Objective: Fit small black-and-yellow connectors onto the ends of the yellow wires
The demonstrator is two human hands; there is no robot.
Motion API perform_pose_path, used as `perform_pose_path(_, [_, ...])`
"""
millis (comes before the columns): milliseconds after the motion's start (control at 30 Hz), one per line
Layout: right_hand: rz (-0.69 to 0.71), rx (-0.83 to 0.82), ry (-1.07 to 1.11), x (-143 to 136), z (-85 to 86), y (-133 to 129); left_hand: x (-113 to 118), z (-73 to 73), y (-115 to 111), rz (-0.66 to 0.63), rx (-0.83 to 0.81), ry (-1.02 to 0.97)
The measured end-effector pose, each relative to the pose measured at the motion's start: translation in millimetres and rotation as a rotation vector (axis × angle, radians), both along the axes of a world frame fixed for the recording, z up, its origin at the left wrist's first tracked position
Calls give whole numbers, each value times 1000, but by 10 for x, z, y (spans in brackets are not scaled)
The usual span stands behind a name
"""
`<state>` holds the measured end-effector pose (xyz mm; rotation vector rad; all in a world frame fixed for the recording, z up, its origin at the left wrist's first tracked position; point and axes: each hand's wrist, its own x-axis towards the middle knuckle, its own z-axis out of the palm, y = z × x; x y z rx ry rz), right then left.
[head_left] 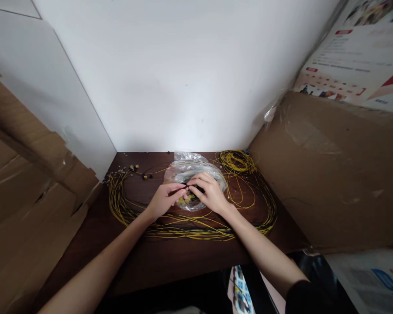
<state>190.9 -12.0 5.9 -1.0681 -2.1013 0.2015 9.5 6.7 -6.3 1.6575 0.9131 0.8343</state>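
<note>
Your L hand and R hand are close together, each w/ thumb and fingers pinching at a small dark piece; its exact type is too small to tell. It is just above the clear plastic bag, where small yellow parts are seen between your hands.

The piece is prob. light and hard, easy to drop, so pls take it by its sides w/ fingertips. The yellow-and-black wires, nearer to you than the hands and curving around both sides, should be light, flexible and a bit springy; better to grip close to the ends and not pull the thin part. The bag is prob. soft and slippery.

Beyond your R hand, to the right, lies a yellow wire coil. Under all is the dark brown tabletop, w/ a white wall panel beyond and cardboard to the right.
</note>
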Motion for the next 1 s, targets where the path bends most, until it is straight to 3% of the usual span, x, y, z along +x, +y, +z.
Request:
perform_pose_path(300, [1,4,30,0,-20,7,8,-2,4,-4,-12,-1])
perform_pose_path(733, [-180,67,153,44,-24,48,5,9,-7,16,8,52])
perform_pose_path(1000, [-69,25,111,-1,-1,5,5,-11,-9,32,102,75])
